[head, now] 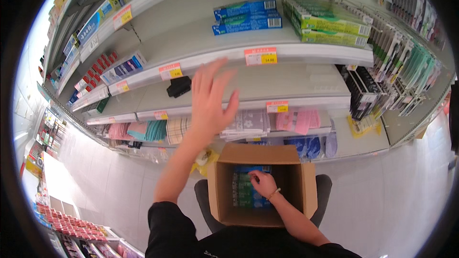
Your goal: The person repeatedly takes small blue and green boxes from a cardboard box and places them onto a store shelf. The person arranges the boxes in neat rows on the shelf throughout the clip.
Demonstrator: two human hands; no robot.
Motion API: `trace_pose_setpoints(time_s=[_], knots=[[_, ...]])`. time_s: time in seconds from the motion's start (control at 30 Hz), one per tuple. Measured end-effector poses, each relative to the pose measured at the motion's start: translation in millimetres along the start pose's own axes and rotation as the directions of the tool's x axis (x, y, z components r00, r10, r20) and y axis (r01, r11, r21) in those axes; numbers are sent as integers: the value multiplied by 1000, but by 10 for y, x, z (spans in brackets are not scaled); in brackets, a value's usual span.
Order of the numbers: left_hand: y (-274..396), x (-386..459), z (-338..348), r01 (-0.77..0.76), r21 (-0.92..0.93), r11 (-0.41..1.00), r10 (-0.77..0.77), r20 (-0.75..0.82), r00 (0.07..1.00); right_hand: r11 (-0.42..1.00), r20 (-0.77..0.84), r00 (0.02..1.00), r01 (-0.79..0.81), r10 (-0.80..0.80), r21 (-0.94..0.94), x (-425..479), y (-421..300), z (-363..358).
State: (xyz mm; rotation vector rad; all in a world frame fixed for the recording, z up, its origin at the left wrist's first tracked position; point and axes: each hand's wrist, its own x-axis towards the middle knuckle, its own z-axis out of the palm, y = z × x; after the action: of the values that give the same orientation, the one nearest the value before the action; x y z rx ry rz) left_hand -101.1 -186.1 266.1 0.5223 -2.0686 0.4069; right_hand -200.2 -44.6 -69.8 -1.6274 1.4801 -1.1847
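My left hand (214,98) is raised before the shelf, its fingers spread and nothing in them; it is slightly blurred. Behind it runs the shelf edge (215,63). My right hand (264,185) reaches down into an open cardboard box (258,154). Its fingers are curled over blue and green toothpaste cartons (245,191) lying in a row inside. Whether those fingers hold a carton is hidden. On the shelf above, blue toothpaste cartons (247,22) sit in two layers. Beside them, to the right, are stacked yellow-green cartons (331,28).
The box rests on a dark chair (324,190). A black object (179,86) lies on the shelf below. Folded towels (247,123) fill a lower shelf. Packaged toothbrushes (391,55) hang at right. Price tags (260,56) line the shelf edges.
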Motion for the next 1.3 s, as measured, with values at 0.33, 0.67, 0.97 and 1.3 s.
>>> trace_pose_setpoints(time_s=[0.33,0.67,0.97,1.3], knots=[[-1105,1076,570,25,173,985,-61,207,976,999,41,999,-33,32,16,-1,51,154],[-1060,1095,555,302,130,944,-329,397,857,996,54,995,-86,85,9,13,-17,84],[-1037,1140,465,322,84,943,-327,404,854,994,46,995,-92,94,-55,4,107,95],[-1042,703,112,-124,96,988,130,-57,990,996,-46,995,-90,90,-13,26,159,14]])
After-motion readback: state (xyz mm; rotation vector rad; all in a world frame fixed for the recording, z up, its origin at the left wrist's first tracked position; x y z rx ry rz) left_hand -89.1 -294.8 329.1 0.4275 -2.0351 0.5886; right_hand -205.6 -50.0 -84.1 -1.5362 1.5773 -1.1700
